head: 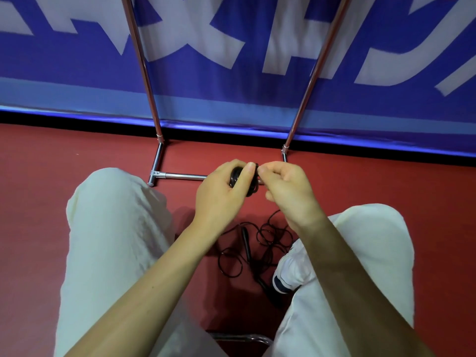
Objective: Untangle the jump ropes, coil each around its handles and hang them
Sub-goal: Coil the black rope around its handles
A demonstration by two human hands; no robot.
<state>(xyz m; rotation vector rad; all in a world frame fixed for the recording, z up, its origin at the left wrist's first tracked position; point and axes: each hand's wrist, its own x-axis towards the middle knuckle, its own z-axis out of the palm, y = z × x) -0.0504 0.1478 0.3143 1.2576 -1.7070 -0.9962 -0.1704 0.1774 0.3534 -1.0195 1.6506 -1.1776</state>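
A blue banner (231,60) with big white lettering fills the whole upper stretch of my view, its lower edge a paler blue strip meeting the red floor (64,150). The floor runs from that edge down under me. My two knees in pale cream trousers (110,228) rise on either side, the left one large at the left, the right one at the lower right, and between them I see the toe of my white shoe (286,276) with a dark band.

In front of the banner stands a chrome rack (180,175): two slanted poles come down from the top of the view to the floor, and a low crossbar joins their feet just beyond my hands.

My left hand (221,194) is raised over that crossbar, its fingers curled around a coiled black jump rope (235,176), thumb laid across the front of the bundle. My right hand (283,186) meets it from the right, fingers bent, the thumb and forefinger tips pressed together at the bundle's right edge; they seem to pinch the cord there, though the cord itself is too hidden to be sure.

Below my wrists, on the floor between my legs, lies a second black jump rope (268,235) in a loose tangle of loops, one slim handle (246,239) lying among them just beside the shoe.
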